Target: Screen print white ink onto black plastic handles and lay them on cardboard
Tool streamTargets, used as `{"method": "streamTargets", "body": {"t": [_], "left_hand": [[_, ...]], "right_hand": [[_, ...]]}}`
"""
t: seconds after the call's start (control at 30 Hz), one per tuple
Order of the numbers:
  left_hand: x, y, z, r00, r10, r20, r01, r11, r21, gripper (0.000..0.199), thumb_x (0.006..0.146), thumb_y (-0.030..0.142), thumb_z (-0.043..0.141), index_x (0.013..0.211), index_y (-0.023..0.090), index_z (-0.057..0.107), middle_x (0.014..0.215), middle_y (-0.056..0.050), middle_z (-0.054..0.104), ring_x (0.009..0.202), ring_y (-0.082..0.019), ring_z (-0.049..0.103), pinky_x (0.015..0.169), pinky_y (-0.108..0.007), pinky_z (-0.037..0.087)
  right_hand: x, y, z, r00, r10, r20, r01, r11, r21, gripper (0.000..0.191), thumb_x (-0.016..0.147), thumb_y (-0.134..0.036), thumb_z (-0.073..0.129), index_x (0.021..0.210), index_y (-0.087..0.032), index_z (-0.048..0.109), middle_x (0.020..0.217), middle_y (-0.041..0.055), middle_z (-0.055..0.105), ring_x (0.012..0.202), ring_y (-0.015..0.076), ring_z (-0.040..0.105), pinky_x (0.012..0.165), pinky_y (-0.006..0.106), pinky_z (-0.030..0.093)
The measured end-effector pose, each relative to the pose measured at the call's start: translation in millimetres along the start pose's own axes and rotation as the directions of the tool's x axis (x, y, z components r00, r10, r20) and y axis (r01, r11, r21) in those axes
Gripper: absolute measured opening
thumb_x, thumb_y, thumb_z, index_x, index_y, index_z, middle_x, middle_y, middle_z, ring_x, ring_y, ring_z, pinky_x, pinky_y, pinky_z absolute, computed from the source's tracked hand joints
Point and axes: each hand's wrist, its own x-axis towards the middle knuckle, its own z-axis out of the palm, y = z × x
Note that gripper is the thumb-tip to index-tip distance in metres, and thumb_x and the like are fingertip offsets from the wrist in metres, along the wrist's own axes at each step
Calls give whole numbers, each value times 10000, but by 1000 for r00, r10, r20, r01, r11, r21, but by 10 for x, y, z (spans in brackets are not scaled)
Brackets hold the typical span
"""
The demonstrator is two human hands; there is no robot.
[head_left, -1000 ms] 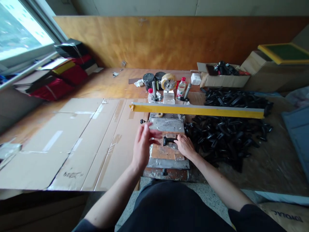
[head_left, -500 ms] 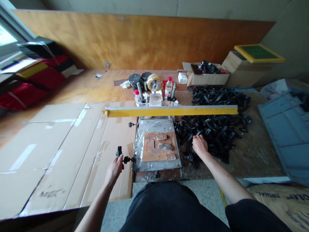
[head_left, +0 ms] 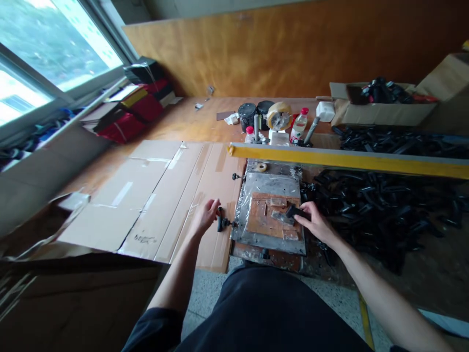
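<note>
My left hand (head_left: 207, 218) is over the cardboard, its fingertips pinched at the upper end of a small curved black plastic part (head_left: 220, 221). That part hangs close beside a black knob (head_left: 226, 222) on the left edge of a metal plate (head_left: 240, 234). Held between the fingers of my right hand (head_left: 315, 221) is another black plastic part (head_left: 295, 213), over a wooden board (head_left: 258, 226) on the plate. Small blocks sit on this board, and the part's left end partly covers a grey block (head_left: 281, 216).
A yellow-edged bar (head_left: 330, 159) crosses above the plate's far side. Many black parts (head_left: 370, 210) lie heaped on the right. Flattened cardboard (head_left: 154, 195) covers the left. Behind stand tubs, a tape roll (head_left: 279, 116), a bottle (head_left: 299, 124) and an open box (head_left: 388, 112).
My view has turned left. My right hand has come from the heap to the board with a black part. The left hand's part has turned and now points downward near the knob.
</note>
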Motion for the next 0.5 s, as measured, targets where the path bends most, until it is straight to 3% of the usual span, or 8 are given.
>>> {"method": "streamTargets", "body": {"t": [0.07,0.13,0.2,0.27,0.37,0.5], "left_hand": [[-13,408,-159,990,132,-46,-140,939,-315,612,900,657,238,1110,187,568,755,-31,642,572,-120,574,545,-230,439],[-51,851,-299,952,280,-122,-293,727,-621,562,870,651,391,1105,175,577,667,5,594,501,-88,510,488,-202,395],[-107,1251,-402,910,373,-181,-376,559,-739,528,872,621,437,1121,176,573,629,19,577,457,-70,472,450,-193,365],[-163,1548,-449,876,443,-189,-413,489,-768,493,895,593,415,1095,173,580,617,18,578,439,-65,461,432,-195,356],[-233,1757,-413,844,504,-181,-438,454,-776,465,925,554,368,1023,164,602,615,9,578,446,-69,466,429,-202,365],[-344,1695,-302,854,478,-204,-436,445,-783,459,928,533,377,1066,170,621,627,3,573,482,-82,481,437,-201,376]], "right_hand": [[105,-243,181,993,-44,109,53,995,-82,205,892,-408,543,967,-225,487,902,28,647,810,188,627,706,283,454],[224,-387,333,987,-55,151,94,960,-263,142,918,-345,517,937,-206,499,922,55,647,797,196,621,697,293,442],[330,-439,435,986,-90,138,142,889,-435,132,929,-316,511,934,-184,519,979,96,641,851,220,615,725,311,440],[402,-445,498,980,-163,113,198,828,-525,147,922,-325,533,906,-179,537,1006,110,630,942,241,593,787,323,439],[433,-464,574,966,-248,70,244,793,-558,148,893,-334,584,881,-189,560,986,93,628,1009,245,562,846,324,437],[395,-470,597,970,-244,-16,197,817,-541,177,835,-351,659,897,-194,604,973,95,643,990,249,570,861,345,456]]}}
